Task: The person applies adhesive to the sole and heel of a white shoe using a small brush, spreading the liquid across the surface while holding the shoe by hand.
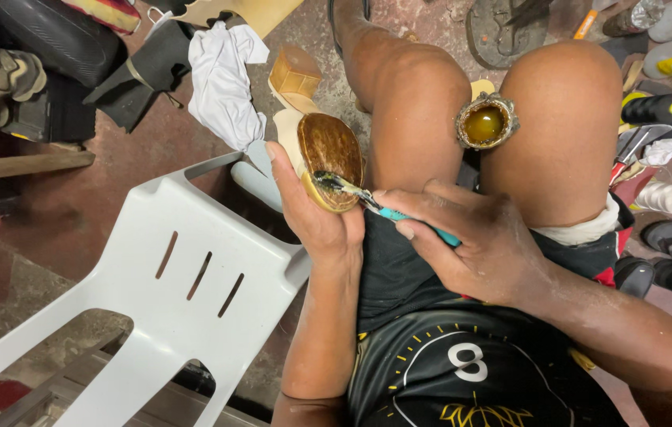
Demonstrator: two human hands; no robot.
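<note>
Both forearms reach up from the near edge over the person's lap. The left hand [316, 213] is curled around the toe end of a block-heeled shoe [316, 130], gripping it sole-up just left of the left knee. The right hand [478, 237] is closed around a small brush with a teal handle [387, 209], its bristle tip touching the shoe's glossy brown sole. An open tin of amber glue [486, 122] sits wedged between the knees. A white plastic chair [154, 300] stands to the left.
</note>
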